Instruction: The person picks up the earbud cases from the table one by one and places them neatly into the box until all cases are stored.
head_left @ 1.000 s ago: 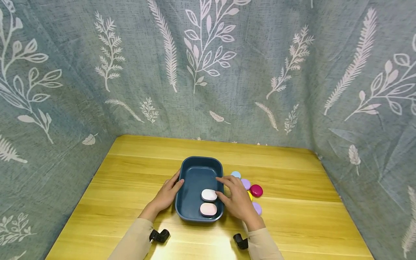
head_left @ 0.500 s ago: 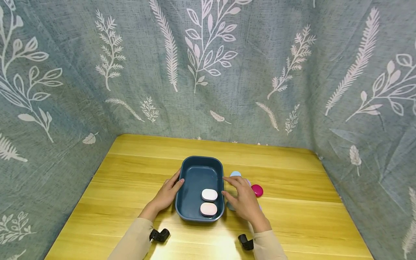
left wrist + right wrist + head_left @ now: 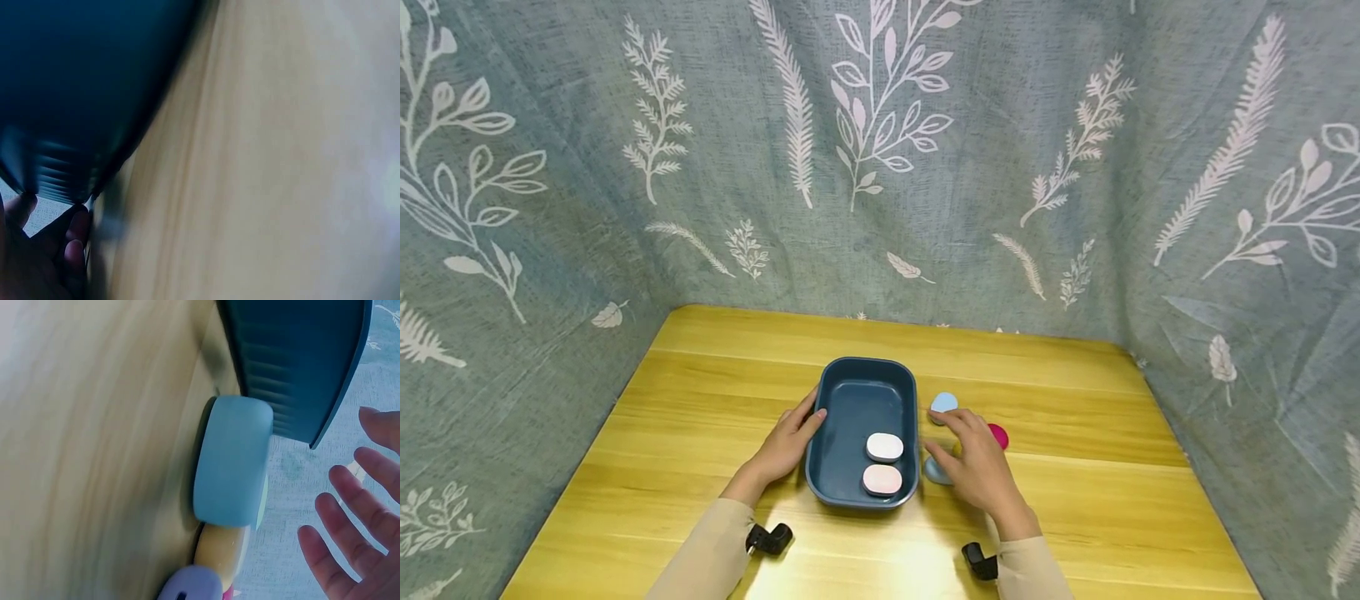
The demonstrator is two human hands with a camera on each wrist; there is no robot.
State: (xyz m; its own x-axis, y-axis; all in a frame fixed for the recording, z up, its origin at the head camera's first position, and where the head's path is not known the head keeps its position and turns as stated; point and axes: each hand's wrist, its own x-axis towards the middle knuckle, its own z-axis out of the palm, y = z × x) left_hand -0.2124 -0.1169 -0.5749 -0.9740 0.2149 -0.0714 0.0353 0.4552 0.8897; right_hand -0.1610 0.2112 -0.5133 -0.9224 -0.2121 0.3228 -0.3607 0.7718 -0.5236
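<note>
My left hand [image 3: 784, 448] grips the left wall of a dark blue rectangular bin [image 3: 850, 417], thumb over the rim and fingers along the outside. Inside, at the front right, lie a white oval piece [image 3: 884, 447] and a pink oval piece [image 3: 882, 479]. My right hand [image 3: 983, 471] hovers right of the bin, thumb and fingers spread, holding nothing. Beneath it sits a rounded blue block [image 3: 937, 472], close to the bin's wall in the right wrist view. A light blue piece [image 3: 944, 402] lies just beyond the fingertips; a magenta piece [image 3: 999, 435] shows behind the hand.
A yellow piece [image 3: 219, 550] and a purple piece [image 3: 192, 585] line up past the blue block in the right wrist view; the right hand mostly hides them from the head. The wooden table [image 3: 715, 375] ends at a leaf-patterned curtain [image 3: 925, 208] behind and on both sides.
My right hand has moved rightward from over the bin's right rim to above the coloured pieces, uncovering the blue block. The left hand and the bin stay put.
</note>
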